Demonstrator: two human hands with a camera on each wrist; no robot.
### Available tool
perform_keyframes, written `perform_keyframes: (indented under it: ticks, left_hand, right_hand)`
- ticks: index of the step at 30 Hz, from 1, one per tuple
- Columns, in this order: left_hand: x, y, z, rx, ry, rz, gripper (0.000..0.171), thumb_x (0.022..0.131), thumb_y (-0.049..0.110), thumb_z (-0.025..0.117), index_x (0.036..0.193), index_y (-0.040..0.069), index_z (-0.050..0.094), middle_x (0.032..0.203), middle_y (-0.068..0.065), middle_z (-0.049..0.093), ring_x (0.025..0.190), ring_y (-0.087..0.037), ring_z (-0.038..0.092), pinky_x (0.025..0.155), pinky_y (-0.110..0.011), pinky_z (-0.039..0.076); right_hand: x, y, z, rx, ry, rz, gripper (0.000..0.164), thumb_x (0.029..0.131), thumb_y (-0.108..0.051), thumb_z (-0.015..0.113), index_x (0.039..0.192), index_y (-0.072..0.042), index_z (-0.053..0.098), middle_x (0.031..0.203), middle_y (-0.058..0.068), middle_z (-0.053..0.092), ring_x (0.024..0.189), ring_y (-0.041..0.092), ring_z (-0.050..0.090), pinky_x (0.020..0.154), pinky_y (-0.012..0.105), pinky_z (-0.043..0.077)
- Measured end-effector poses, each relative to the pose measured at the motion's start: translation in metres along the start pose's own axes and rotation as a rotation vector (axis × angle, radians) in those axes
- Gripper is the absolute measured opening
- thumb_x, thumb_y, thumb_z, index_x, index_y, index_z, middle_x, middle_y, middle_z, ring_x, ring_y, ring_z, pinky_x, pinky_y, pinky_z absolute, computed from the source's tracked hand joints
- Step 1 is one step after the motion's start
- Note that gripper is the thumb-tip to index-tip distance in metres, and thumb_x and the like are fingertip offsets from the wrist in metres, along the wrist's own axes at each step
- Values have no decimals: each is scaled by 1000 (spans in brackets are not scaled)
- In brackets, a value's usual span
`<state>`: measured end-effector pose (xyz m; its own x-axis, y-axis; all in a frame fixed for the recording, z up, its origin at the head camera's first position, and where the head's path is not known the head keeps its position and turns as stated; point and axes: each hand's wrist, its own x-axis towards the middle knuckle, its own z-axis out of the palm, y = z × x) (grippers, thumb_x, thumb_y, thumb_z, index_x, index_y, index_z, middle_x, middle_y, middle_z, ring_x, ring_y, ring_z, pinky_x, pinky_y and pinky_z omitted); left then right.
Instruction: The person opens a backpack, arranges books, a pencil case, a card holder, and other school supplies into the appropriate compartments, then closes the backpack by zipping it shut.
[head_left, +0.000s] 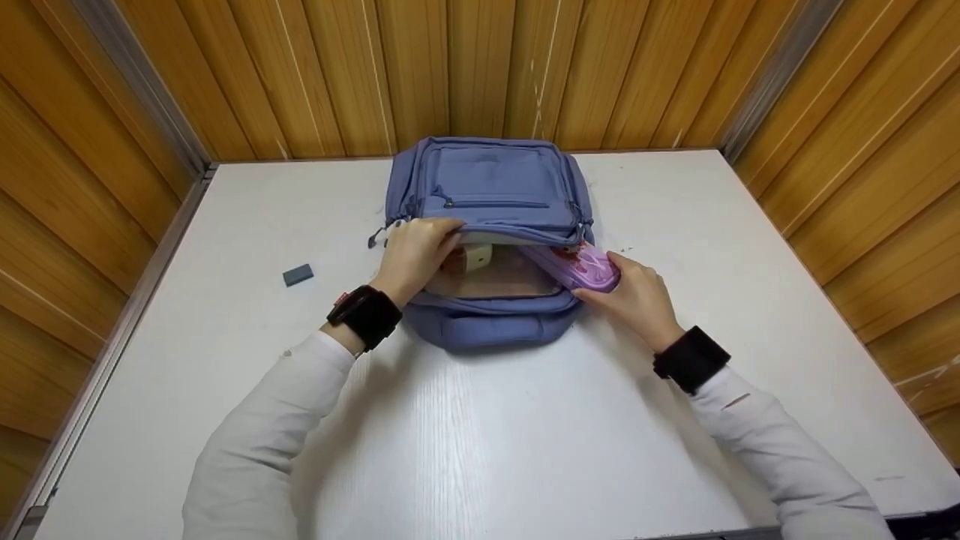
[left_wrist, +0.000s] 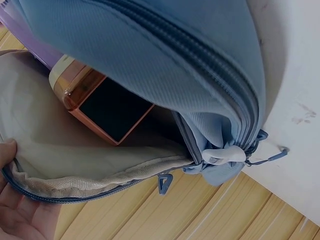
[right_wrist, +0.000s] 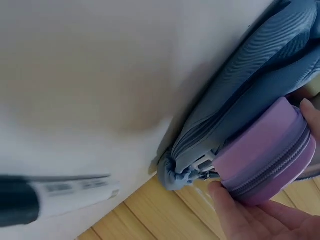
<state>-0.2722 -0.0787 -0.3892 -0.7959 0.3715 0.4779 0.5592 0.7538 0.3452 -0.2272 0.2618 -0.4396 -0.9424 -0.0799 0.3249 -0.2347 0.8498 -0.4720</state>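
While left hand [head_left: 414,253] grips backpack [head_left: 491,176], purple case [head_left: 598,270] sits pinched in right hand [head_left: 641,298].

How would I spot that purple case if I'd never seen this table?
Find the blue backpack on the white table. At the right of its open mouth, the right hand grips one end of the purple case, whose other end reaches inside. Its purple colour and side zip set it apart from the orange-framed box in the bag.
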Motion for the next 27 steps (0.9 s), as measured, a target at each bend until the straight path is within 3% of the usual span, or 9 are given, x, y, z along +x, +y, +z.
perform_keyframes:
  ticks: [7,17,27]
  left_hand:
    - [1,1,-2,-7,18,4,20,99,14,65,114,10,77,109,-10,80,98,-32,77,84,-49,61]
    - [5,2,-5,6,53,21,20,99,15,65,115,9,77,109,-11,80,97,-32,77,83,-47,62]
    - [4,-1,-8,8,52,-22,21,100,17,65,115,11,77,109,-10,80,98,-31,78,84,-47,62]
  right_hand:
    - [27,-15,22,36,31,6,60,76,-44,88,113,-1,69,105,23,77,94,44,73,81,58,56]
    - [60,-28,41,104,49,25,54,77,-46,87,107,-3,71,103,24,76,95,44,73,80,59,56]
    - [76,-41,57,175,21,108,74,79,-51,85,127,-2,59,124,24,70,112,45,68,95,60,54]
